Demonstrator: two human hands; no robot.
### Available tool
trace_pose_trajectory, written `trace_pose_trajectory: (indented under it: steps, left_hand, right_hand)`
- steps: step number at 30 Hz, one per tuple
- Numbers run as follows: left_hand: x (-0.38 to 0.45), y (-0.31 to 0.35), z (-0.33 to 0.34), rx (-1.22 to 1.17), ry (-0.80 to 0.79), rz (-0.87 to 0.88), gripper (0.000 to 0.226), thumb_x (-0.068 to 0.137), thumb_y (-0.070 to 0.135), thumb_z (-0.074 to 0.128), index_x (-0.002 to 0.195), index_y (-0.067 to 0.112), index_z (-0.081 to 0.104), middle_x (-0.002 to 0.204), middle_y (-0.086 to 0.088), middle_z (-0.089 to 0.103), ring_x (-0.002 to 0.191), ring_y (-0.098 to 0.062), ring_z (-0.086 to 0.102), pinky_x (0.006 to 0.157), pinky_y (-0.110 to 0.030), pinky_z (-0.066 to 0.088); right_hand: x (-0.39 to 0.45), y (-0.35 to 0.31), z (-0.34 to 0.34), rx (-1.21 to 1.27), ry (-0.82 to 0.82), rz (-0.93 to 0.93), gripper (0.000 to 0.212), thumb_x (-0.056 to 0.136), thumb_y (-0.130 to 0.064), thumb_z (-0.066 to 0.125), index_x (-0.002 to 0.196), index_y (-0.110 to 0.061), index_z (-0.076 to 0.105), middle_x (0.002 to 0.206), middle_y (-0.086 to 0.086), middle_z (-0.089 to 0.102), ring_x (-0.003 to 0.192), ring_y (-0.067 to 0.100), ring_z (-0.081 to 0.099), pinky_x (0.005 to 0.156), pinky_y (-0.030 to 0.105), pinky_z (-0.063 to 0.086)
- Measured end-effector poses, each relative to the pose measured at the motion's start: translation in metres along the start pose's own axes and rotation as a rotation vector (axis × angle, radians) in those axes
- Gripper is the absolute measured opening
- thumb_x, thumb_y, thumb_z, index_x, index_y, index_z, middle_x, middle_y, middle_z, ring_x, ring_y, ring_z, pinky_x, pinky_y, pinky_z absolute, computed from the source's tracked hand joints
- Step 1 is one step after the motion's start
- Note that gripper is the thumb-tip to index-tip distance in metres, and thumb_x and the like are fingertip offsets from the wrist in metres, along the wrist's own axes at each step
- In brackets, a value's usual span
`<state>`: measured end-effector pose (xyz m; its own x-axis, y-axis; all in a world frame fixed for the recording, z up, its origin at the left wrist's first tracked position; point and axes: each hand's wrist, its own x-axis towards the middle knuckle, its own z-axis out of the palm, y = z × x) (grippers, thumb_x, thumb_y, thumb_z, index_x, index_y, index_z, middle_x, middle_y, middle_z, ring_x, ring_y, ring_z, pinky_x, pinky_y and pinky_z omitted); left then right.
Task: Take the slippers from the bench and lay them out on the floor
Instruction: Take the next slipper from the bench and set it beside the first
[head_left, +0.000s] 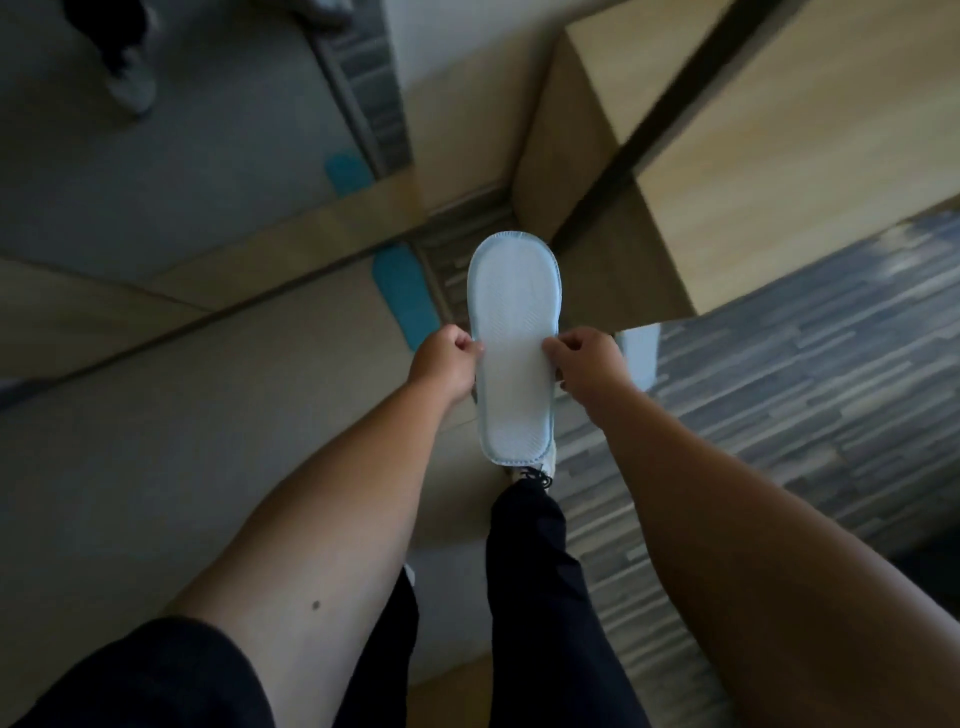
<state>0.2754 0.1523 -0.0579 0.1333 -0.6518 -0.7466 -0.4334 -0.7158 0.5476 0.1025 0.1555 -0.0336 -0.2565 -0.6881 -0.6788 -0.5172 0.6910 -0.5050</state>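
A pale blue slipper hangs in the air in front of me, sole side up, toe pointing away. My left hand pinches its left edge at mid-length. My right hand pinches the right edge opposite. Whether a second slipper lies pressed beneath it I cannot tell. The beige bench top spreads below and to the left of my hands.
A blue strip lies on the bench near a mirror, which reflects it and another person's feet. A wooden cabinet stands at the right. Grey striped carpet covers the floor to the right. My dark trouser legs and a white shoe are below.
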Motion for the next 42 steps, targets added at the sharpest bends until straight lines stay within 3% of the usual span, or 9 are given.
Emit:
trace_pose_trajectory:
  steps: [7, 13, 19, 23, 27, 31, 34, 38, 42]
  left_hand:
    - [0.001, -0.109, -0.132, -0.062, 0.139, -0.045, 0.030, 0.089, 0.030, 0.059, 0.064, 0.019, 0.046, 0.075, -0.007, 0.062, 0.067, -0.023, 0.054, 0.067, -0.032, 0.045]
    - [0.012, -0.173, -0.198, -0.121, 0.181, -0.069, 0.019, 0.089, 0.032, 0.058, 0.074, 0.020, 0.053, 0.084, -0.010, 0.066, 0.071, -0.026, 0.059, 0.072, -0.039, 0.053]
    - [0.056, -0.211, -0.205, -0.163, 0.226, -0.090, 0.020, 0.092, 0.033, 0.052, 0.086, 0.016, 0.060, 0.092, -0.011, 0.069, 0.087, -0.032, 0.067, 0.078, -0.044, 0.055]
    - [0.095, -0.212, -0.186, -0.442, 0.141, -0.062, 0.023, 0.096, 0.035, 0.050, 0.101, 0.017, 0.063, 0.105, -0.009, 0.069, 0.092, -0.023, 0.067, 0.086, -0.042, 0.057]
    - [0.122, -0.209, -0.163, -0.535, -0.006, -0.008, 0.029, 0.098, 0.034, 0.047, 0.115, 0.017, 0.064, 0.108, -0.001, 0.069, 0.097, -0.015, 0.067, 0.085, -0.031, 0.056]
    - [0.148, -0.229, -0.155, -0.569, 0.078, -0.095, 0.026, 0.099, 0.021, 0.047, 0.114, 0.008, 0.064, 0.106, -0.006, 0.069, 0.090, -0.017, 0.069, 0.075, -0.027, 0.059]
    - [0.165, -0.248, -0.156, -0.582, 0.129, -0.146, 0.022, 0.100, 0.016, 0.045, 0.103, 0.006, 0.065, 0.109, -0.016, 0.069, 0.089, -0.026, 0.070, 0.072, -0.033, 0.060]
    - [0.197, -0.271, -0.155, -0.475, 0.149, -0.131, 0.030, 0.091, 0.032, 0.051, 0.091, 0.006, 0.067, 0.096, -0.023, 0.071, 0.088, -0.039, 0.070, 0.080, -0.055, 0.058]
    - [0.249, -0.298, -0.140, -0.443, 0.228, -0.124, 0.031, 0.081, 0.042, 0.052, 0.078, 0.015, 0.067, 0.091, -0.024, 0.070, 0.090, -0.043, 0.067, 0.080, -0.059, 0.056]
  right_hand:
    - [-0.047, -0.063, 0.150, -0.020, -0.120, -0.069, 0.019, 0.089, -0.026, 0.064, 0.083, -0.008, 0.067, 0.070, 0.005, 0.065, 0.070, 0.025, 0.063, 0.070, 0.043, 0.056]
    - [-0.059, -0.092, 0.233, -0.004, -0.243, -0.098, 0.020, 0.091, -0.023, 0.063, 0.103, -0.007, 0.068, 0.095, 0.014, 0.070, 0.078, 0.022, 0.063, 0.064, 0.030, 0.053]
    - [-0.024, -0.095, 0.290, 0.013, -0.200, -0.157, 0.014, 0.091, -0.026, 0.063, 0.095, -0.014, 0.065, 0.089, 0.005, 0.068, 0.084, 0.024, 0.067, 0.075, 0.038, 0.059]
    - [0.005, -0.084, 0.330, -0.212, -0.085, -0.327, 0.010, 0.094, -0.028, 0.058, 0.094, -0.020, 0.051, 0.084, -0.009, 0.057, 0.069, 0.001, 0.056, 0.057, 0.015, 0.045]
    - [0.026, -0.065, 0.360, -0.378, -0.060, -0.471, 0.007, 0.096, -0.025, 0.055, 0.099, -0.020, 0.052, 0.089, -0.006, 0.058, 0.073, 0.006, 0.056, 0.062, 0.018, 0.043]
    - [0.043, -0.053, 0.367, -0.515, -0.151, -0.646, 0.024, 0.098, -0.030, 0.052, 0.110, -0.013, 0.063, 0.099, 0.004, 0.068, 0.079, 0.016, 0.062, 0.067, 0.026, 0.048]
    - [0.058, -0.043, 0.371, -0.463, -0.221, -0.734, 0.030, 0.096, -0.031, 0.055, 0.113, -0.011, 0.068, 0.112, 0.010, 0.070, 0.100, 0.027, 0.065, 0.083, 0.034, 0.051]
    - [0.120, -0.040, 0.379, -0.297, -0.107, -0.433, 0.033, 0.095, -0.029, 0.055, 0.118, -0.007, 0.063, 0.117, 0.014, 0.065, 0.107, 0.029, 0.060, 0.091, 0.034, 0.046]
    - [0.183, -0.038, 0.406, 0.010, -0.317, -0.078, 0.017, 0.091, -0.021, 0.061, 0.076, -0.015, 0.063, 0.085, 0.015, 0.065, 0.081, 0.028, 0.063, 0.073, 0.042, 0.056]
